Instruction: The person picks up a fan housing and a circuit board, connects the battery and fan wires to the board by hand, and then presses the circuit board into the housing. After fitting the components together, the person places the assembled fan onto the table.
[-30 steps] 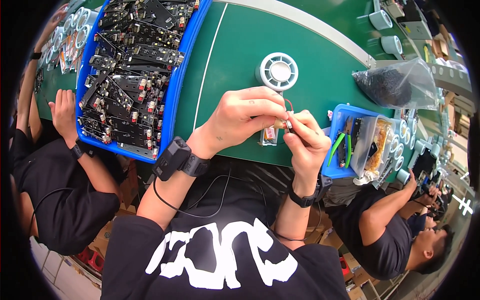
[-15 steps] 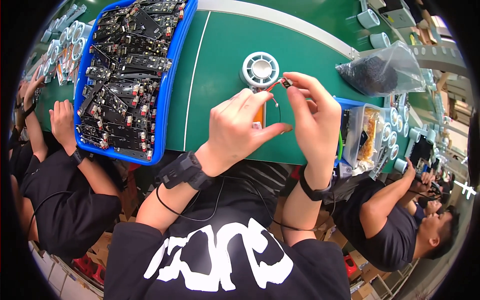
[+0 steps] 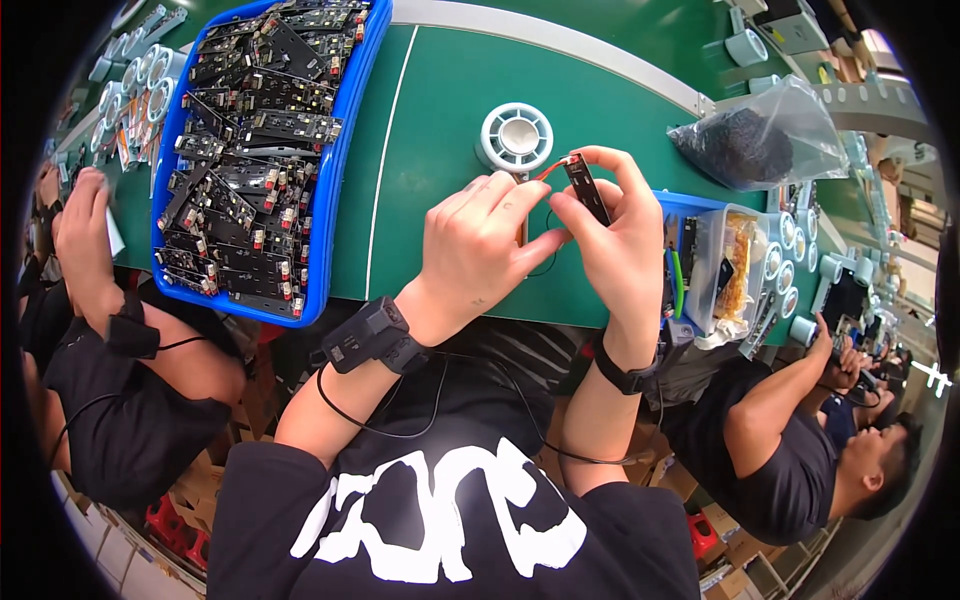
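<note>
Wired assembly, centre of the frame. Compared with half a second ago, the black circuit board (image 3: 583, 185) has been turned from nearly end-on to show its long face, tilted, just right of centre; the left hand (image 3: 480, 235) has drawn its thumb up close to the right thumb. Red wires (image 3: 548, 171) run from the board's upper end toward the left fingertips, so the board appears, by judgement, to be already wired and now under control for handling. Right hand (image 3: 615, 250): thumb and fingers closed around the board's edges. Left hand: half curled, fingertips at the wires; whether it pinches them cannot be told.

Counts: one board held; one round light-blue unit (image 3: 517, 133), upper centre, just beyond the hands on the green table (image 3: 450, 90); one blue tray (image 3: 343, 170), upper left, its heaped boards (image 3: 265, 140) too overlapped to count; one blue bin (image 3: 676, 204), right of centre, with one clear container (image 3: 703, 300) and one green-handled tool (image 3: 678, 285) visible; one clear bag (image 3: 745, 140) of dark material, upper right
</note>
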`<action>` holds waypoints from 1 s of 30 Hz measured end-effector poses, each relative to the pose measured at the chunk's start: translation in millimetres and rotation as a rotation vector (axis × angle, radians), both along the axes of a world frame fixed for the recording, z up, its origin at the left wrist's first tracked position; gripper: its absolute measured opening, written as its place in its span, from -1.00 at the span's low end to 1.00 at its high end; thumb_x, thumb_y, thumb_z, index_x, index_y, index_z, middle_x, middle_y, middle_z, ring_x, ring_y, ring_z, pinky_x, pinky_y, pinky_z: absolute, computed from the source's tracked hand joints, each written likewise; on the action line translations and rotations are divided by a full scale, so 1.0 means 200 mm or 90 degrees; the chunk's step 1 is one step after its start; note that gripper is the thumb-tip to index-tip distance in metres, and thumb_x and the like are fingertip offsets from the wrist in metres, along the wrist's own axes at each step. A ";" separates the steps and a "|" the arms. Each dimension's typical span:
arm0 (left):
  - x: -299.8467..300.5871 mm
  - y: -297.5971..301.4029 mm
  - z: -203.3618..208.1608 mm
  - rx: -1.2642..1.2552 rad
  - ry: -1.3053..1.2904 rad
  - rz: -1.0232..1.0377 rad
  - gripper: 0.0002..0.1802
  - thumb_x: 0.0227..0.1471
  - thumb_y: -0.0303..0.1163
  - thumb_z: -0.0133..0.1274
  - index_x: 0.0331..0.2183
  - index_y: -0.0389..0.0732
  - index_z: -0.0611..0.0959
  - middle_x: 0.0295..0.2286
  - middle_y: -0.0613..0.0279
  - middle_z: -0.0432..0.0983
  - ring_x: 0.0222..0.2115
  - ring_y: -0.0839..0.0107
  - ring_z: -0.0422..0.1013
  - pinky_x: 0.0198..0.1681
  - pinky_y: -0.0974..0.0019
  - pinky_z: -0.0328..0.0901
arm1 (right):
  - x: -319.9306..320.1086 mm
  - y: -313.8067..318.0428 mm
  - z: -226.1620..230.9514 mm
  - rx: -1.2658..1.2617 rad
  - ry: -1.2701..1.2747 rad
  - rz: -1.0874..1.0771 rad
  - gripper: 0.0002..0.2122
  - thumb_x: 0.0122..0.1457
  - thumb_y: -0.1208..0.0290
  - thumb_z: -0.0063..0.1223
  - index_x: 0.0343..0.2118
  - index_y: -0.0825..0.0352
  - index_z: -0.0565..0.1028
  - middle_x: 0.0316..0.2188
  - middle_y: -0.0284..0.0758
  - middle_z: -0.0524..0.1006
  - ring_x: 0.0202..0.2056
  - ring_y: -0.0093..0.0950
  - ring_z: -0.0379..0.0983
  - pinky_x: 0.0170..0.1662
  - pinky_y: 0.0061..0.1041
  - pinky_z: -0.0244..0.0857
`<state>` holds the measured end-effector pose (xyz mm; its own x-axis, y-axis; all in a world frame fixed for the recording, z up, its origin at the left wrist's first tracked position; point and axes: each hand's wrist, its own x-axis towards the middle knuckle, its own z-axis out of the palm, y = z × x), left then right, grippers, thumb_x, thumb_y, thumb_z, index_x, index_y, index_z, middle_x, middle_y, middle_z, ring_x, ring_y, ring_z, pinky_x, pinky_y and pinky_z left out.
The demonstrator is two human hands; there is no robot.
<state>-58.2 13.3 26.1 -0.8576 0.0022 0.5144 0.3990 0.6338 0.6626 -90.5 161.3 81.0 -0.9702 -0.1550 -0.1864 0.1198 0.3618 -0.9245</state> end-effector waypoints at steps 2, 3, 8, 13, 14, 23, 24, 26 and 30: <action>0.00 0.01 0.00 -0.005 0.004 0.000 -0.70 -0.16 -0.41 0.36 -0.31 -0.21 0.66 -0.50 0.25 0.45 -0.52 0.29 0.46 -0.49 0.23 0.36 | -0.01 -0.01 -0.03 -0.076 -0.008 -0.020 -0.65 0.17 0.64 0.20 0.02 0.39 0.42 -0.40 -0.43 0.57 -0.41 -0.75 0.41 -0.40 -0.72 0.25; 0.00 0.00 0.00 -0.005 0.004 0.002 -0.70 -0.16 -0.41 0.36 -0.31 -0.21 0.66 -0.50 0.25 0.45 -0.52 0.29 0.46 -0.49 0.23 0.36 | -0.01 -0.01 -0.05 -0.115 -0.013 -0.030 -0.66 0.18 0.63 0.20 0.02 0.39 0.42 -0.40 -0.43 0.57 -0.41 -0.75 0.41 -0.40 -0.72 0.25; 0.00 -0.04 -0.01 0.118 -0.047 -0.016 -0.84 -0.08 -0.45 0.32 -0.38 -0.20 0.68 -0.44 0.24 0.51 -0.50 0.29 0.50 -0.48 0.26 0.39 | 0.03 -0.04 -0.14 -0.237 0.000 -0.067 -0.68 0.21 0.61 0.19 0.02 0.39 0.43 -0.38 -0.41 0.59 -0.41 -0.75 0.41 -0.41 -0.74 0.21; -0.02 -0.08 -0.01 0.193 -0.035 -0.081 -0.88 -0.04 -0.52 0.29 -0.36 -0.22 0.69 -0.39 0.21 0.58 -0.48 0.28 0.55 -0.46 0.30 0.43 | 0.08 -0.04 -0.16 -0.343 -0.050 -0.117 -0.68 0.20 0.62 0.19 0.02 0.38 0.43 -0.33 -0.37 0.59 -0.39 -0.75 0.41 -0.42 -0.77 0.15; -0.03 -0.09 -0.01 0.188 -0.038 -0.092 -0.87 -0.03 -0.53 0.28 -0.35 -0.23 0.69 -0.38 0.20 0.59 -0.47 0.28 0.56 -0.45 0.31 0.44 | 0.09 -0.03 -0.15 -0.361 -0.059 -0.121 -0.67 0.20 0.63 0.19 0.02 0.38 0.43 -0.32 -0.36 0.59 -0.39 -0.74 0.41 -0.42 -0.77 0.14; -0.04 -0.12 -0.01 0.166 -0.033 -0.121 -0.86 -0.04 -0.54 0.28 -0.34 -0.24 0.70 -0.38 0.17 0.62 -0.45 0.26 0.57 -0.43 0.32 0.45 | 0.11 -0.05 -0.15 -0.369 -0.032 -0.115 -0.65 0.18 0.66 0.18 0.03 0.36 0.43 -0.28 -0.35 0.58 -0.36 -0.72 0.42 -0.39 -0.77 0.15; -0.04 -0.12 -0.01 0.183 -0.045 -0.134 -0.86 -0.04 -0.54 0.28 -0.34 -0.24 0.69 -0.39 0.16 0.62 -0.45 0.27 0.57 -0.43 0.32 0.45 | 0.11 -0.05 -0.15 -0.369 -0.032 -0.114 -0.65 0.18 0.66 0.18 0.03 0.36 0.43 -0.28 -0.35 0.58 -0.36 -0.72 0.42 -0.39 -0.77 0.15; -0.04 -0.13 -0.01 0.218 -0.070 -0.157 -0.86 -0.04 -0.55 0.29 -0.34 -0.25 0.69 -0.39 0.16 0.62 -0.45 0.27 0.58 -0.42 0.33 0.46 | 0.12 -0.05 -0.15 -0.380 -0.036 -0.110 -0.65 0.18 0.66 0.19 0.04 0.39 0.43 -0.25 -0.32 0.59 -0.29 -0.65 0.49 -0.24 -0.69 0.31; -0.05 -0.15 -0.02 0.216 -0.039 -0.164 -0.85 -0.04 -0.56 0.29 -0.34 -0.26 0.69 -0.40 0.14 0.62 -0.46 0.27 0.57 -0.43 0.33 0.46 | 0.14 -0.04 -0.20 -0.403 -0.022 -0.114 -0.66 0.22 0.64 0.15 0.07 0.39 0.44 -0.22 -0.31 0.59 -0.28 -0.66 0.48 -0.29 -0.71 0.28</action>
